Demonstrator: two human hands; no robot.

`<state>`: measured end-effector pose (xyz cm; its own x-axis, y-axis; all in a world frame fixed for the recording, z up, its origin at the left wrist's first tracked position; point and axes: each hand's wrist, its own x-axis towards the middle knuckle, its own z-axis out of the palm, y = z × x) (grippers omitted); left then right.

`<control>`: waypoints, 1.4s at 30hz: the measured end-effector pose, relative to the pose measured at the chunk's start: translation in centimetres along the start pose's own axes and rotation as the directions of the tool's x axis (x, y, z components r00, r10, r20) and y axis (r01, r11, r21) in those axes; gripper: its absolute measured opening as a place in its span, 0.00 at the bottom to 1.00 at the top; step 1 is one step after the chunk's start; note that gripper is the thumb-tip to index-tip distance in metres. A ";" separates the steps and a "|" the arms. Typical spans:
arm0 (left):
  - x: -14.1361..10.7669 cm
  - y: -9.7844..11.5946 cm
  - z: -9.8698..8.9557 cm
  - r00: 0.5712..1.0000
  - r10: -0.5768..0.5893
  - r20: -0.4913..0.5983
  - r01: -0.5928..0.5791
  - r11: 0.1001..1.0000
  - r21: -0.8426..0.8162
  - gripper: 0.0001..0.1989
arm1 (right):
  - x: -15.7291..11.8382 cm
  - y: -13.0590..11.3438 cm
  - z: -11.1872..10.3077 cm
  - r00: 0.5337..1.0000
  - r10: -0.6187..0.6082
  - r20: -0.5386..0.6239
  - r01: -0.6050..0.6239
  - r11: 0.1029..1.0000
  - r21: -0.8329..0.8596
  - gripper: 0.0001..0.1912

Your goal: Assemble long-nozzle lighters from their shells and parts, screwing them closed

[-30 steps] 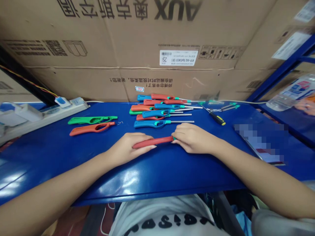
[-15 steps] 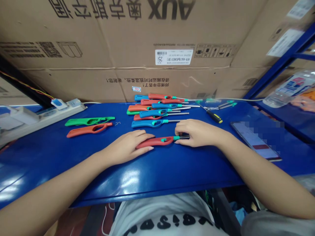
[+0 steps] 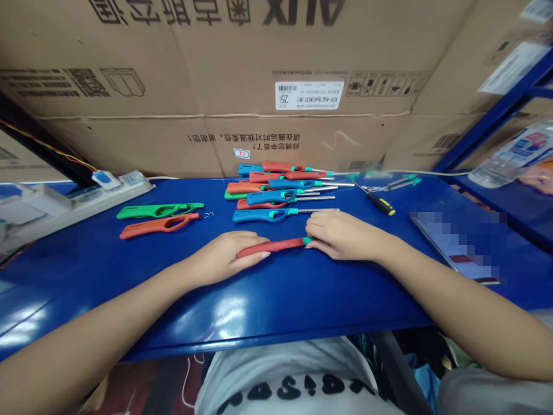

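Between my two hands is a red gas lighter (image 3: 283,245), turned so its narrow edge faces up. My left hand (image 3: 231,253) pinches the handle end between thumb and fingers. At the other end, my right hand (image 3: 334,235) is closed round the teal collar and hides the metal tube. Just beyond lies a blue lighter (image 3: 259,215), its tube tip close to my right fingers. Behind it, several more red, blue and green lighters (image 3: 270,197) are heaped with their tubes to the right. A green lighter body (image 3: 151,211) and an orange lighter body (image 3: 155,225), both without tubes, lie at the left.
A power strip (image 3: 103,193) with plugs runs along the left edge of the blue table (image 3: 259,311). To the right lie a screwdriver (image 3: 381,203), loose metal tubes (image 3: 400,182) and a phone (image 3: 453,248). A large cardboard box (image 3: 216,75) stands behind.
The red lighter has rolled about its length, from lying with its trigger loop visible to edge-up. My right hand has shifted slightly left over the collar, covering the tube.
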<state>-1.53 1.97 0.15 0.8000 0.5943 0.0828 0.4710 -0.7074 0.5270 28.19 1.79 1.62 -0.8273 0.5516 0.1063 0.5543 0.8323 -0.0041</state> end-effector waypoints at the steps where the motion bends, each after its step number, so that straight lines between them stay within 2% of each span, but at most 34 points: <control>1: 0.0 0.0 0.1 1.000 -0.001 -0.002 0.001 1.000 0.006 0.18 | 0.0 0.0 0.0 1.000 0.004 0.002 -0.004 1.000 -0.011 0.10; 5: -0.1 0.3 0.4 1.000 -0.011 -0.022 0.013 0.997 0.073 0.19 | 0.2 0.0 -0.2 0.999 0.052 0.017 -0.051 0.999 -0.018 0.09; 10: -0.1 0.8 0.6 0.999 -0.047 0.004 0.045 0.981 0.190 0.23 | -0.3 0.5 -0.8 0.993 0.117 0.029 -0.120 0.986 0.116 0.07; 14: -0.1 0.6 0.4 0.999 -0.053 -0.009 0.053 0.968 0.243 0.25 | -0.8 1.0 -1.5 0.994 0.105 -0.034 -0.098 0.979 0.182 0.09; 18: -0.1 0.5 0.1 0.998 -0.063 -0.026 0.068 0.968 0.242 0.24 | -0.8 1.4 -2.0 0.983 0.173 -0.056 -0.164 0.978 0.131 0.04; 22: -0.1 0.7 -0.1 0.996 -0.065 -0.058 0.076 0.972 0.222 0.22 | -1.0 2.0 -2.2 0.952 0.293 -0.090 -0.291 0.956 0.037 0.04; 25: -0.2 0.8 -0.1 0.994 -0.076 -0.077 0.091 0.973 0.211 0.21 | -1.2 2.5 -2.4 0.879 0.445 -0.172 -0.456 0.889 -0.029 0.05; 28: -0.2 0.9 -0.1 0.993 -0.080 -0.091 0.097 0.975 0.198 0.20 | -1.6 3.3 -2.5 0.762 0.615 -0.202 -0.639 0.765 -0.078 0.08; 30: -0.2 0.9 -0.2 0.992 -0.079 -0.101 0.098 0.976 0.193 0.19 | -2.1 4.1 -2.4 0.641 0.748 -0.169 -0.767 0.631 -0.118 0.13; 33: -0.2 0.9 -0.2 0.990 -0.089 -0.111 0.109 0.976 0.188 0.19 | -2.9 5.4 -2.5 0.380 0.922 -0.071 -0.914 0.362 -0.182 0.21; 34: -0.3 0.9 -0.2 0.989 -0.094 -0.116 0.114 0.976 0.186 0.19 | -3.2 5.8 -2.5 0.309 0.950 -0.042 -0.935 0.296 -0.196 0.22; 35: -0.3 0.9 -0.2 0.988 -0.097 -0.123 0.119 0.976 0.182 0.19 | -3.5 6.2 -2.6 0.264 0.964 -0.018 -0.946 0.255 -0.201 0.21; 36: -0.3 0.8 -0.2 0.986 -0.100 -0.132 0.122 0.977 0.176 0.18 | -3.7 6.6 -2.7 0.235 0.972 0.004 -0.953 0.231 -0.197 0.18; 38: -0.3 0.8 -0.1 0.982 -0.101 -0.157 0.126 0.980 0.153 0.17 | -4.1 7.2 -2.8 0.218 0.975 0.039 -0.958 0.222 -0.182 0.10; 39: -0.3 0.8 0.0 0.980 -0.102 -0.171 0.127 0.982 0.138 0.17 | -4.1 7.3 -2.9 0.221 0.974 0.051 -0.958 0.226 -0.175 0.08; 42: -0.2 0.9 0.2 0.974 -0.112 -0.199 0.133 0.987 0.095 0.16 | -4.2 7.3 -3.1 0.259 0.965 0.042 -0.953 0.262 -0.152 0.11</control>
<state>-1.26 1.15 0.43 0.6520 0.7340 0.1900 0.6063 -0.6552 0.4507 35.95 5.35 4.26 0.3170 0.9482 -0.0182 0.9475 -0.3159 0.0491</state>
